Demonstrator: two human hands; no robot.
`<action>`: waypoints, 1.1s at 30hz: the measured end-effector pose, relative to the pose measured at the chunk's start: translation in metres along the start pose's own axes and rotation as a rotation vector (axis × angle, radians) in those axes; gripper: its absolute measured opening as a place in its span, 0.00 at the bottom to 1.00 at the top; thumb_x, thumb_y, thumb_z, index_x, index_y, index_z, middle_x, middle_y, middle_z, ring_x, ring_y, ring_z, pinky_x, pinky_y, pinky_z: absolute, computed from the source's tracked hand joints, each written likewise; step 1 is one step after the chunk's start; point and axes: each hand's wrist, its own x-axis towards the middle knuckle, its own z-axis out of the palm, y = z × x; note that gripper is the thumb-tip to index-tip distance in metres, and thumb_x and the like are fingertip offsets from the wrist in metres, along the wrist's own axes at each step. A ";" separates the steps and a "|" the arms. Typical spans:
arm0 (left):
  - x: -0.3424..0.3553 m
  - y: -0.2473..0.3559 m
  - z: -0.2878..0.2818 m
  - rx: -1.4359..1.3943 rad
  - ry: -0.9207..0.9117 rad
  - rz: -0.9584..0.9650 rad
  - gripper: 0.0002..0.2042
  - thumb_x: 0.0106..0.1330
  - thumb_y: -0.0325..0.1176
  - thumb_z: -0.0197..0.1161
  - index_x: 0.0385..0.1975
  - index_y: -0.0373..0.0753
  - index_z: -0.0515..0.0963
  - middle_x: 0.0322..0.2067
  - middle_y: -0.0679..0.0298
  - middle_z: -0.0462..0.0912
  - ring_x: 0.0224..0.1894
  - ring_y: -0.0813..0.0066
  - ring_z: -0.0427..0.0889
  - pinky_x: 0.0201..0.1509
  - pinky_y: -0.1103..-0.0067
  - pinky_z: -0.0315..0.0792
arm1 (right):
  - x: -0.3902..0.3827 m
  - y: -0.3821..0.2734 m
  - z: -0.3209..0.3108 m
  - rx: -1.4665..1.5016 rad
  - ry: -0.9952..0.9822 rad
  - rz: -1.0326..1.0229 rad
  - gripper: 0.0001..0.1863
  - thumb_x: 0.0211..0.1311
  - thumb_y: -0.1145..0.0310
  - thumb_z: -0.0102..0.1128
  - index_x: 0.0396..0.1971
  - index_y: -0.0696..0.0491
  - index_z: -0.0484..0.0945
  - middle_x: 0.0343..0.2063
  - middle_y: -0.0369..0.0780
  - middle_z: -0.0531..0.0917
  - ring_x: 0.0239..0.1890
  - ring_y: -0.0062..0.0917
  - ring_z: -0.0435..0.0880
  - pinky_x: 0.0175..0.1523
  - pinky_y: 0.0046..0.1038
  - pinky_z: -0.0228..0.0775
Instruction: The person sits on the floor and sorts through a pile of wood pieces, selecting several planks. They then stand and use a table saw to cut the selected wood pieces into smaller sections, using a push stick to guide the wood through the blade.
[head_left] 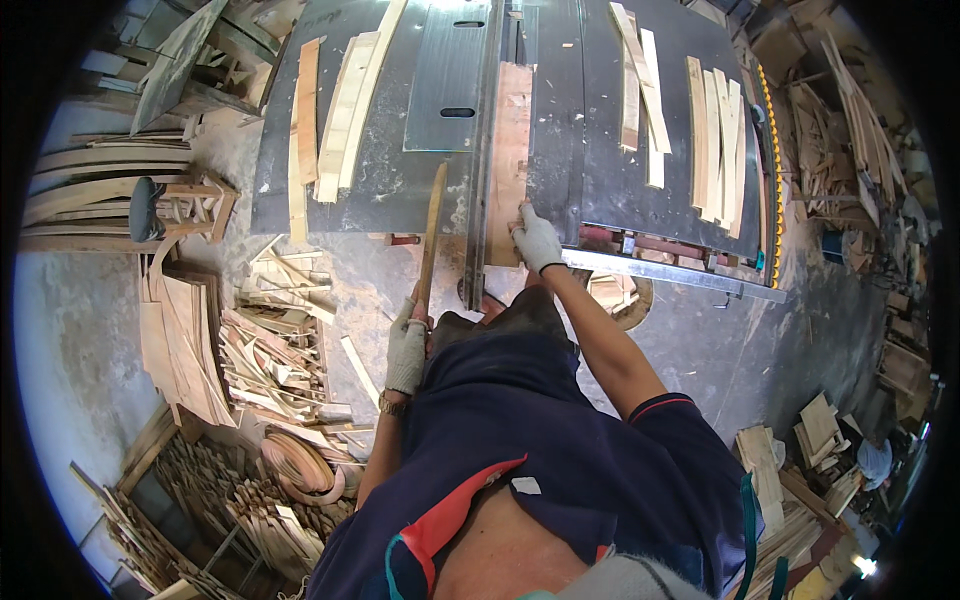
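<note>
My left hand, in a pale glove, is closed around the lower end of a long, narrow wooden stick. The stick points away from me, its far tip over the near part of the dark machine table. A flat reddish wooden board lies lengthwise along the right side of a straight metal fence. At the right edge of that board, close to its near end, my right hand, also gloved, has its fingers bent onto the wood. Its fingertips are partly hidden.
Pale wooden strips lie on the table at left and right. A metal rail runs along the right front edge. Wood offcuts are heaped on the floor at left, beside curved panels. More timber stands at far right.
</note>
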 end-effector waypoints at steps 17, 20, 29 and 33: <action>-0.005 0.011 0.014 0.152 -0.188 -0.038 0.26 0.78 0.43 0.50 0.72 0.40 0.61 0.25 0.73 0.70 0.16 0.88 0.66 0.18 0.87 0.61 | 0.050 0.003 -0.012 0.088 0.159 -0.154 0.24 0.60 0.56 0.62 0.52 0.54 0.74 0.27 0.53 0.84 0.33 0.51 0.85 0.39 0.48 0.74; -0.011 0.013 0.015 0.149 -0.158 -0.027 0.25 0.77 0.45 0.53 0.68 0.38 0.66 0.25 0.72 0.70 0.16 0.87 0.64 0.17 0.87 0.61 | 0.029 0.002 -0.015 -0.064 0.078 -0.219 0.26 0.57 0.55 0.63 0.53 0.52 0.74 0.36 0.51 0.83 0.40 0.52 0.83 0.44 0.49 0.74; -0.012 -0.004 0.000 0.074 -0.153 -0.077 0.26 0.78 0.43 0.51 0.73 0.43 0.60 0.25 0.74 0.71 0.17 0.89 0.65 0.17 0.87 0.60 | 0.000 0.017 -0.025 -0.184 0.083 -0.542 0.18 0.55 0.64 0.65 0.46 0.51 0.76 0.41 0.44 0.77 0.45 0.46 0.80 0.47 0.46 0.74; -0.016 -0.005 0.005 0.080 -0.154 -0.056 0.23 0.77 0.47 0.51 0.64 0.38 0.68 0.24 0.72 0.69 0.16 0.86 0.65 0.17 0.87 0.60 | 0.014 0.011 -0.031 -0.228 0.032 -0.453 0.18 0.59 0.60 0.63 0.47 0.51 0.76 0.42 0.45 0.78 0.45 0.46 0.81 0.47 0.46 0.74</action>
